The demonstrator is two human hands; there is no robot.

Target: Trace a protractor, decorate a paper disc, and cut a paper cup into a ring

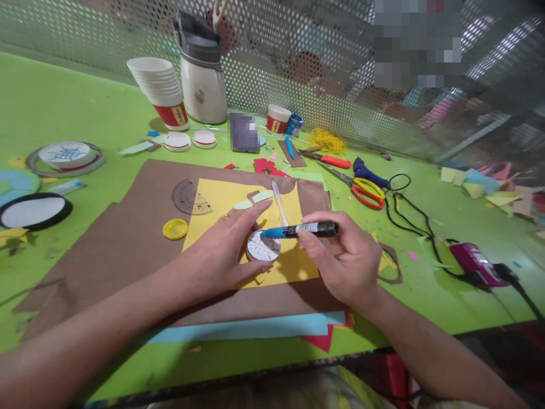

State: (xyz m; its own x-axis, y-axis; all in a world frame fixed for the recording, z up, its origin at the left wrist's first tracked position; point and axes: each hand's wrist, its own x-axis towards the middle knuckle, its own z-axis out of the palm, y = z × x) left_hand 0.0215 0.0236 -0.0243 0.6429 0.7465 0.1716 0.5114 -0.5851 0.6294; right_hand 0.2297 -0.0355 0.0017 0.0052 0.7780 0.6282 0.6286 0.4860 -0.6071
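My right hand [347, 258] grips a blue-and-black marker pen [293, 230]. Its blue end meets or hovers just over a small round white disc [264, 251] patterned with dark lines and blue marks; I cannot tell if it touches. Thumb and fingers of my left hand [227, 244] close around the disc's left side. Under the disc lies yellow paper [298, 270], on top of brown cardboard [136, 261]. A clear protractor [189, 197] and a yellow lid [175, 229] sit left of my fingers, and a pale stick [280, 201] lies beyond the disc.
Stacked paper cups [159, 94] and a white jug [203, 85] stand at the back before a perforated metal screen [272, 51]. Scissors [366, 192], a blue glue gun [369, 173] and its black cord lie right, near a purple power adapter [477, 264]. Tape rolls lie left.
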